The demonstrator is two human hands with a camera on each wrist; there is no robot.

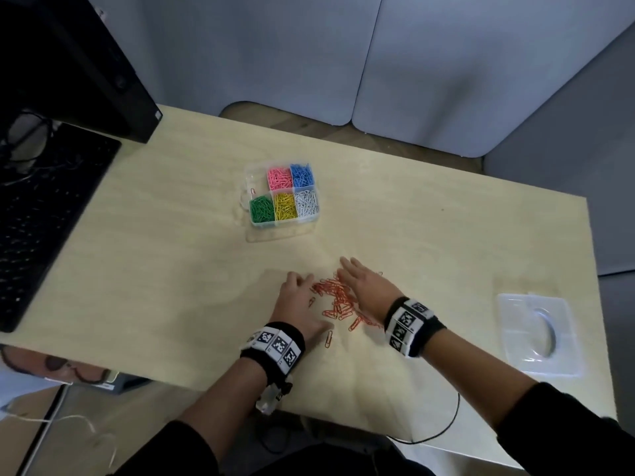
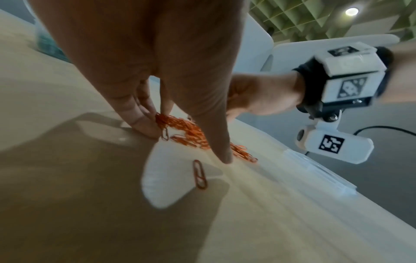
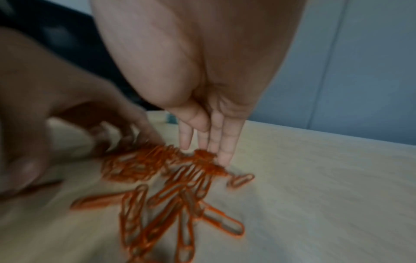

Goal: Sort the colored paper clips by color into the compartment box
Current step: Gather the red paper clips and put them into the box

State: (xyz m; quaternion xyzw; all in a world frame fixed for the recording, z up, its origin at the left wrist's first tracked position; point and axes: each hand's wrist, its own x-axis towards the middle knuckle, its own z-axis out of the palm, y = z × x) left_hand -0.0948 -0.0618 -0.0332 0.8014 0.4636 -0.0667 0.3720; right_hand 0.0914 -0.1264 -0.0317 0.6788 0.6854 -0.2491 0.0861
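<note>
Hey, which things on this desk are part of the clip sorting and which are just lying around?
Job:
orange paper clips
clear plastic compartment box
left hand
right hand

Lying about:
black keyboard
clear plastic lid
black computer tower

A pale wood desk (image 1: 412,235) fills the view, grey-blue partition panels (image 1: 275,56) standing behind it. A black keyboard (image 1: 41,218) lies at the left edge beside a dark monitor (image 1: 68,56). Overhead, a green grid ceiling (image 2: 315,16) carries one round lamp (image 2: 352,11).
</note>
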